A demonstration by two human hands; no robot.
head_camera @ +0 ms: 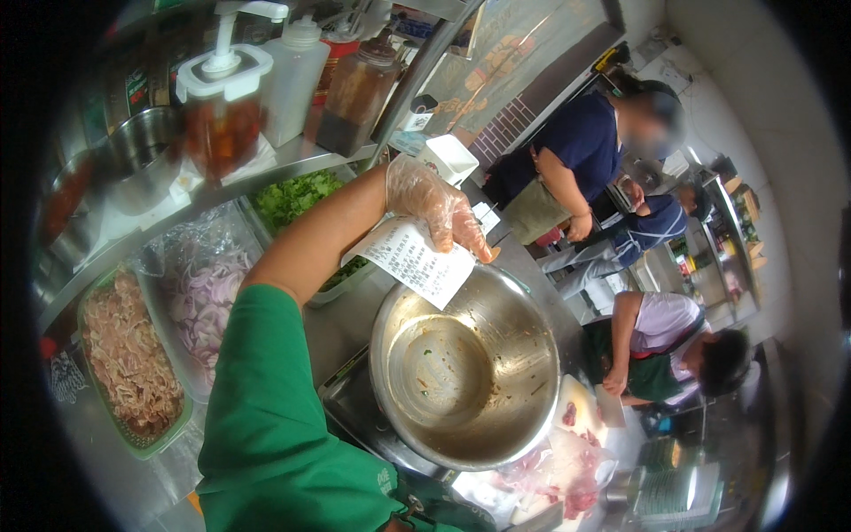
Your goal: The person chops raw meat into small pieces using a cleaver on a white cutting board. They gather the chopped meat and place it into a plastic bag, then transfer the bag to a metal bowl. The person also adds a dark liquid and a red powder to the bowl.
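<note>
My left hand (pixel 444 211), in a clear plastic glove, reaches forward and holds a printed paper slip (pixel 425 263) with writing on it. The slip hangs below the thumb, over the rim of a large stainless steel bowl (pixel 525 332). Inside, the bowl is smeared with residue and a few green and orange scraps. It rests on a dark, flat-topped appliance (pixel 356 399), mostly hidden beneath it. Just beyond my wrist stands a white square container (pixel 452 159). My right hand is out of view.
At left stand tubs of sliced meat (pixel 129 359), sliced red onions (pixel 206 299) and lettuce (pixel 292 199). A steel shelf (pixel 292 159) above holds a pump dispenser (pixel 223 126) and bottles. Raw meat (pixel 578 472) lies right of the bowl, near a co-worker (pixel 665 352) holding a cleaver.
</note>
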